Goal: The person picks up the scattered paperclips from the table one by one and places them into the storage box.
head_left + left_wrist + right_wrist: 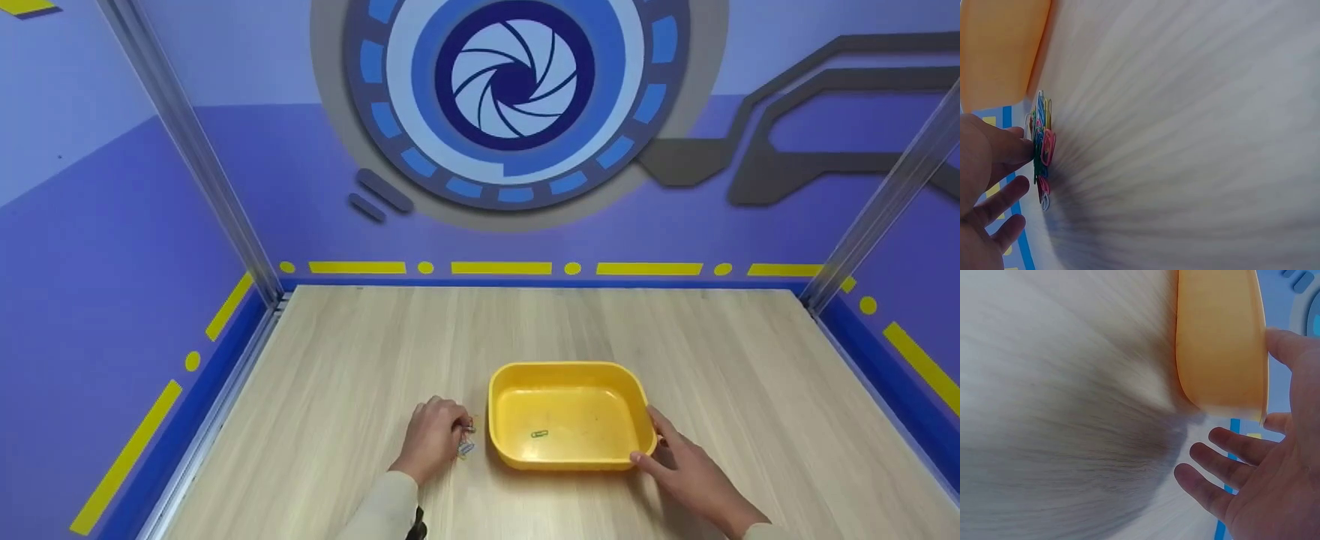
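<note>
A yellow plastic bin sits on the wooden table, with one green paper clip lying on its floor. Left of the bin is a small pile of coloured paper clips, pink, blue, green, yellow and white. My left hand is at this pile, thumb and forefinger pinched together at its edge; the other fingers are spread in the left wrist view. Which clip they pinch is partly hidden. At the bin's near right corner, my right hand holds the rim between thumb and forefinger, its remaining fingers extended below.
The wooden table extends around the bin on all sides. Blue and purple printed panels with yellow dashes stand behind and at both sides, joined by metal corner posts.
</note>
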A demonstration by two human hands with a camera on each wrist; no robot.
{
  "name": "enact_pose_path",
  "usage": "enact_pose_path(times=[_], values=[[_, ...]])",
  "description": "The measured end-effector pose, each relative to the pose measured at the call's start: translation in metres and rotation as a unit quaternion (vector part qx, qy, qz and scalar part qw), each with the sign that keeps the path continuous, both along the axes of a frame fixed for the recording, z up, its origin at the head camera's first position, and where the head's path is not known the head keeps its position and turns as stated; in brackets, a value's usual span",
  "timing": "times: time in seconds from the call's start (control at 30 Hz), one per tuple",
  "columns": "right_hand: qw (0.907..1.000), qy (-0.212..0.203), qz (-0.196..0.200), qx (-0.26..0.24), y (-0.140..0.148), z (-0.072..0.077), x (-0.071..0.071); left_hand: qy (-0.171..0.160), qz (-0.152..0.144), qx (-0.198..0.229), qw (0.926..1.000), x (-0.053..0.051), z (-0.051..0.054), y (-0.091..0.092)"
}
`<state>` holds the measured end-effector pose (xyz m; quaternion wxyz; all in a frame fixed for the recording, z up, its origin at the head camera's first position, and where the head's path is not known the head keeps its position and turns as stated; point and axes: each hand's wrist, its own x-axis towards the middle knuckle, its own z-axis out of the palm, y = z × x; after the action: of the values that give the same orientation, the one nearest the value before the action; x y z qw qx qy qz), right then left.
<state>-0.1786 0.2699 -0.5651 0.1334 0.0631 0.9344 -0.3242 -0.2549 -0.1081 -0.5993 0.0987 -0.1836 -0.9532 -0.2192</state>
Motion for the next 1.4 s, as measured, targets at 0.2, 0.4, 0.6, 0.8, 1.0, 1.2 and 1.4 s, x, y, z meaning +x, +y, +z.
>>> enact_pose_path(times=[0.2, 0.4, 0.6, 0.8, 1.0, 1.2, 1.4], values=[[1.0, -0.006, -0.005, 0.001, -0.001, 0.0, -0.001, -0.007, 0.002, 0.003, 1.0, 0.001, 0.004, -0.001], [1.0, -0.005, -0.003, -0.001, -0.001, 0.002, -0.002, -0.002, 0.003, 0.007, 1.0, 0.001, 0.009, -0.002], [1.0, -0.004, 0.001, 0.003, 0.001, 0.002, -0.002, 0.011, -0.003, 0.009, 0.9999, 0.001, 0.013, -0.003], [0.9999, 0.01, 0.01, 0.002, 0.001, 0.002, -0.001, 0.017, -0.005, 0.006, 0.9998, 0.002, 0.016, -0.004], [1.0, 0.005, 0.005, -0.001, 0.0, 0.001, -0.001, 0.026, -0.005, 0.004, 0.9996, 0.005, 0.021, -0.003], [1.0, 0.002, 0.002, -0.003, 0.0, -0.001, -0.001, 0.027, -0.006, 0.011, 0.9996, 0.008, 0.029, -0.001], [1.0, -0.004, -0.001, -0.007, -0.001, -0.001, -0.001, 0.037, -0.01, 0.016, 0.9991, 0.01, 0.036, 0.001]])
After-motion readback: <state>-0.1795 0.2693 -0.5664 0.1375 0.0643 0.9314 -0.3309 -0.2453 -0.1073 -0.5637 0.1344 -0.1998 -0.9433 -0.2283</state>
